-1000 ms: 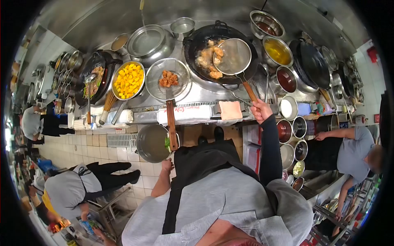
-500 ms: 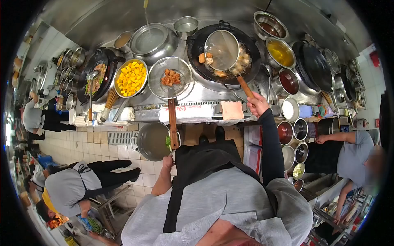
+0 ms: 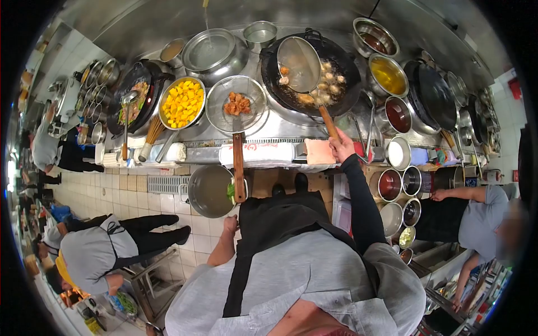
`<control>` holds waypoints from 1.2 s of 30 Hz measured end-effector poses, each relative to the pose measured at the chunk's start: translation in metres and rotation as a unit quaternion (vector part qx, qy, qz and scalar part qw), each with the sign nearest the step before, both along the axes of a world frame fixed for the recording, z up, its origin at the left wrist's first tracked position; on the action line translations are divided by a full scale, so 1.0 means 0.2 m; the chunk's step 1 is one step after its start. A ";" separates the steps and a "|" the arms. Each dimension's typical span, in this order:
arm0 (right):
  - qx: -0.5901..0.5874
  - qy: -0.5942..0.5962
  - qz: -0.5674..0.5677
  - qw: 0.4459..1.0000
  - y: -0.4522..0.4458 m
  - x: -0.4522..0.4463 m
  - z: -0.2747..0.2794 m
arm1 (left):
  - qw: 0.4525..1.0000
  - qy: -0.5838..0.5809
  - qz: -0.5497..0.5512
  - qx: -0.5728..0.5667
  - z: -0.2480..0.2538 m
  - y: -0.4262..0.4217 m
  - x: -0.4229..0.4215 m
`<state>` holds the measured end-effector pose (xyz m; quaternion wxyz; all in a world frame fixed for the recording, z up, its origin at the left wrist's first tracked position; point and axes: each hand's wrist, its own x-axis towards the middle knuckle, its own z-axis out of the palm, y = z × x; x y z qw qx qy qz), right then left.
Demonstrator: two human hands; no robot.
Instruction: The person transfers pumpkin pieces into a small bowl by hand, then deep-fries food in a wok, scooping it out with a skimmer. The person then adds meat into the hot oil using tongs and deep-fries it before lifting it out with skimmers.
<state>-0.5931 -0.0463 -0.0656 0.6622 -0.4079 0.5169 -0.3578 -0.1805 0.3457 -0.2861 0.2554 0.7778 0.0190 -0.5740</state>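
Note:
My right hand [image 3: 341,147] is closed round the wooden handle of a mesh skimmer [image 3: 300,64]. The skimmer's round head hangs over the left part of a black wok [image 3: 343,102], where several pale and browned pieces bubble in oil. My left hand [image 3: 231,224] is low at my side, by the rim of a large pot [image 3: 211,191]; what its fingers hold, if anything, is too small to make out. Browned pieces [image 3: 237,104] lie in a second strainer [image 3: 255,122], whose wooden handle points towards me. Left of it stands a pan of yellow cubes [image 3: 182,103].
Another wok [image 3: 119,115] with food and a ladle is at the left. Bowls of yellow liquid [image 3: 388,77] and dark red sauce [image 3: 397,114] stand right of my wok. Co-workers stand at the right [image 3: 485,215] and lower left [image 3: 95,252].
My right hand has moved a little left and towards me, and the skimmer head has swung left across the wok. More frying pieces show at the right. My left hand has barely moved.

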 end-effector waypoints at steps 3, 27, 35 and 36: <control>-0.013 0.024 0.009 1.000 -0.05 0.03 -0.02 | 0.999 -0.017 0.032 -0.008 0.01 -0.04 0.00; -0.277 0.396 0.120 0.867 -0.67 1.04 0.25 | 0.980 -0.061 0.138 -0.128 0.45 -0.39 -0.15; -0.324 0.317 0.141 0.880 -0.50 0.91 0.20 | 0.936 0.111 0.207 -0.261 0.73 -0.59 -0.17; -0.322 0.289 0.132 0.892 -0.42 0.85 0.19 | 0.916 0.165 0.214 -0.296 0.83 -0.64 -0.18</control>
